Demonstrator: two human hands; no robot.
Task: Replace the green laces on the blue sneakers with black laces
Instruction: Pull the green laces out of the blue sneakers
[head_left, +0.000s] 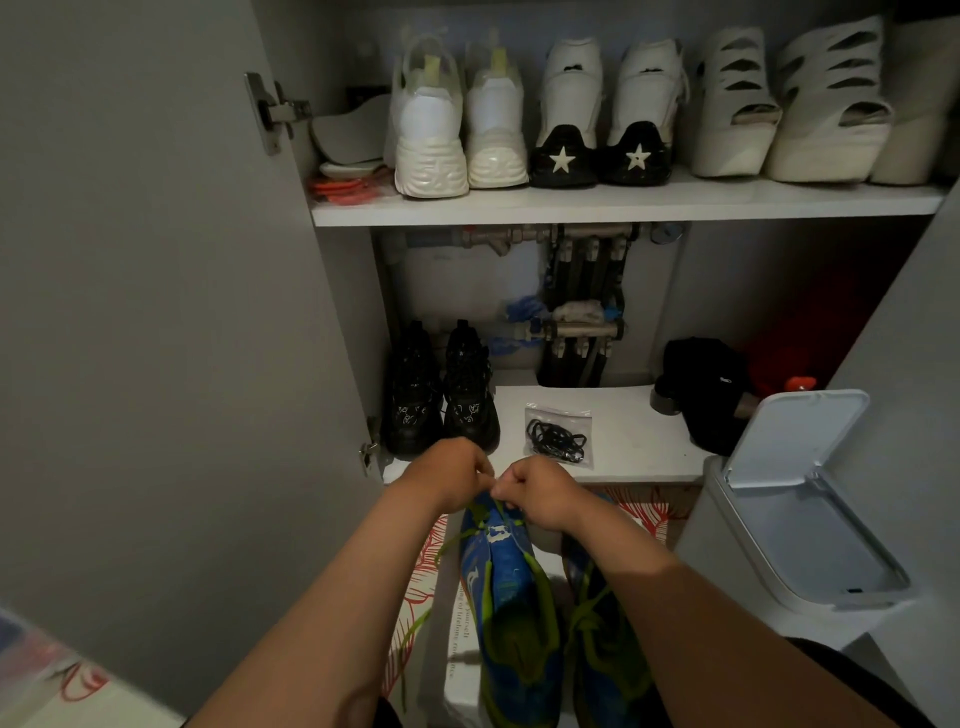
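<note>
Two blue sneakers stand toe-away from me on a white box (457, 649). The left blue sneaker (511, 587) has its green lace (452, 543) loosened, with loops trailing off its left side. My left hand (452, 475) and my right hand (540, 493) meet over this sneaker's toe end, both with curled fingers pinching the green lace. The right blue sneaker (602, 644) lies partly under my right forearm and keeps its green lace. A clear bag of black laces (558, 436) lies on the lower shelf just beyond my hands.
The cupboard's lower shelf (634, 457) also bears black sneakers (441, 400) at left and a black cap (711, 389) at right. White shoes (467, 119) line the upper shelf. An open-lidded white bin (795, 499) stands right. The open cupboard door (156, 312) fills the left.
</note>
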